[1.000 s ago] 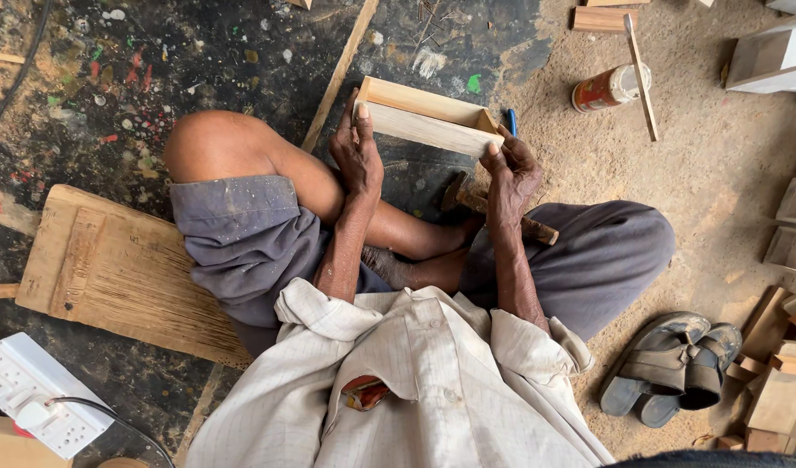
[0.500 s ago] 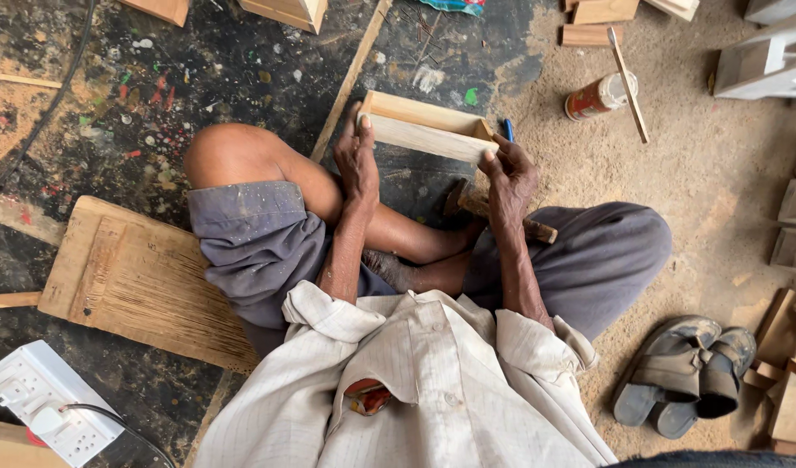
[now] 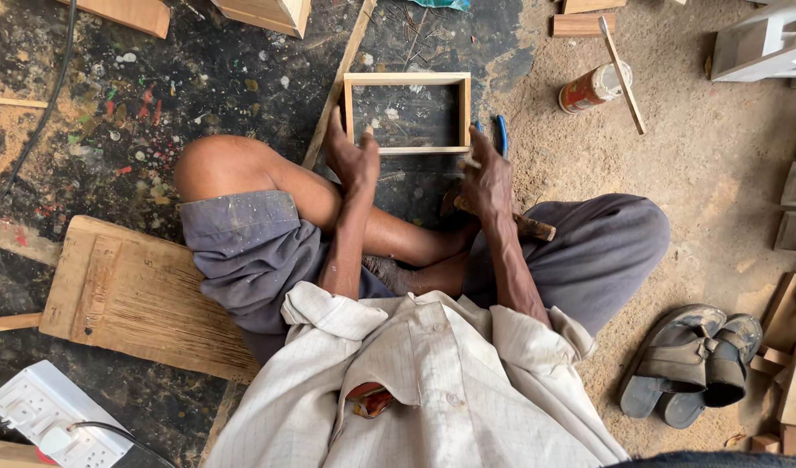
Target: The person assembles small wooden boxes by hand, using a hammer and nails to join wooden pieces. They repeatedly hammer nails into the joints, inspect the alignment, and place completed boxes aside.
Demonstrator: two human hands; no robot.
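Frame (image 3: 407,113) now flat on floor, released | left hand (image 3: 353,160) fingers apart | right hand (image 3: 489,178) fingers curled, empty

A pale rectangular wooden frame (image 3: 407,113) lies at twelve o'clock on the black, paint-speckled floor (image 3: 199,87). At two o'clock, a red-orange cylindrical can (image 3: 593,87) rests on tan sand (image 3: 693,165). Grey shorts (image 3: 242,251), cream checked shirt (image 3: 415,390).
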